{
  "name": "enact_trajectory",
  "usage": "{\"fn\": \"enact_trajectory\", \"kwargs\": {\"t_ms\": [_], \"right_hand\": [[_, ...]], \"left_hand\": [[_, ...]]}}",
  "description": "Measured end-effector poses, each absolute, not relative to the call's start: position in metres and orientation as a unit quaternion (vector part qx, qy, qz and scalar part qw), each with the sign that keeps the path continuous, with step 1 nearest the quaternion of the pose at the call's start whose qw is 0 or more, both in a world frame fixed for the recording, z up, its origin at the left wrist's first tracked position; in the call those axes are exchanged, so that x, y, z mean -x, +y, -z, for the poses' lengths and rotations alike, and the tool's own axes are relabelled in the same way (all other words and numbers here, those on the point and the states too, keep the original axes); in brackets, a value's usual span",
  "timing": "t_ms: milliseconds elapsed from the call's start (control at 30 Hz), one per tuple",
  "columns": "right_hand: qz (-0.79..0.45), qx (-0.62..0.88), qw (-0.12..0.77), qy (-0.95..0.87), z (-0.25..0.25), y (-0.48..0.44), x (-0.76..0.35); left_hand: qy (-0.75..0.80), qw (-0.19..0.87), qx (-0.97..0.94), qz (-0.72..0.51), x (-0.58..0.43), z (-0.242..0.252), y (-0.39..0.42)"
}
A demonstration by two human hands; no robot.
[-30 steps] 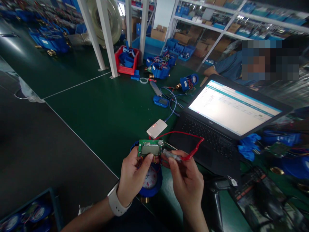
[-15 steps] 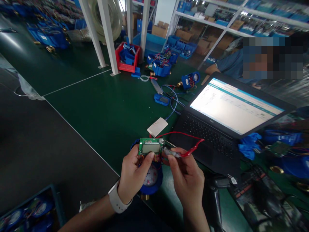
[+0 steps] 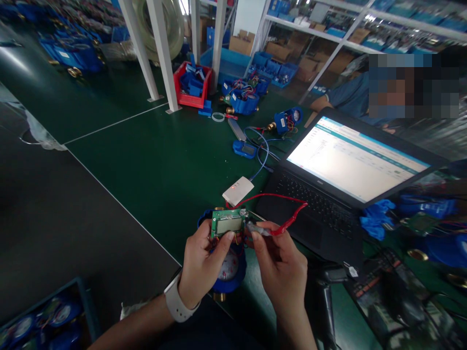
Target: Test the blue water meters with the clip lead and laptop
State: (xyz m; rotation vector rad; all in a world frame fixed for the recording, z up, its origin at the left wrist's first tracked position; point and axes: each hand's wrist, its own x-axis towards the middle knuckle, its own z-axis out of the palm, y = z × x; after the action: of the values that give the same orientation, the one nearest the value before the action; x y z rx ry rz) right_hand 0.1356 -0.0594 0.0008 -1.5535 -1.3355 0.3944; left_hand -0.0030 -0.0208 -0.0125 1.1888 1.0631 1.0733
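Between the thumb and fingers of my left hand (image 3: 205, 258) is a green circuit board (image 3: 229, 224) with a small grey display. My right hand (image 3: 279, 262) pinches a grey connector (image 3: 260, 230) at the end of a red cable (image 3: 294, 221), its tip at the board's right edge; whether it touches the contacts I cannot tell. Below the board stands a blue water meter (image 3: 230, 267) with a round dial and brass ends, partly hidden by my left hand. The red cable loops back to a white box (image 3: 238, 190) with a small light glowing on it.
An open laptop (image 3: 321, 182) stands at the right, with a person's arm (image 3: 345, 99) behind it. A barcode scanner (image 3: 327, 301) lies beside my right forearm. Further back are a red bin (image 3: 191, 101) and several blue meters (image 3: 243, 101). A crate (image 3: 87, 311) of meters sits lower left.
A reddish light now shows on the white box. The board has tilted slightly, and my right hand with the connector has shifted a little to the left.
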Motion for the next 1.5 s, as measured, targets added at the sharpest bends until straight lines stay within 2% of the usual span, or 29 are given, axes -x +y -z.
{"fn": "enact_trajectory", "kwargs": {"t_ms": [467, 900, 1500], "right_hand": [[-0.183, 0.645, 0.495, -0.552, -0.002, -0.056, -0.137], [-0.244, 0.643, 0.51, -0.516, -0.003, -0.055, -0.139], [-0.244, 0.64, 0.515, -0.515, -0.001, -0.055, -0.14]], "left_hand": [[0.438, 0.503, -0.582, -0.465, 0.005, 0.009, -0.022], [0.431, 0.531, -0.569, -0.457, 0.006, 0.01, -0.022], [0.427, 0.515, -0.573, -0.473, 0.005, 0.006, -0.02]]}}
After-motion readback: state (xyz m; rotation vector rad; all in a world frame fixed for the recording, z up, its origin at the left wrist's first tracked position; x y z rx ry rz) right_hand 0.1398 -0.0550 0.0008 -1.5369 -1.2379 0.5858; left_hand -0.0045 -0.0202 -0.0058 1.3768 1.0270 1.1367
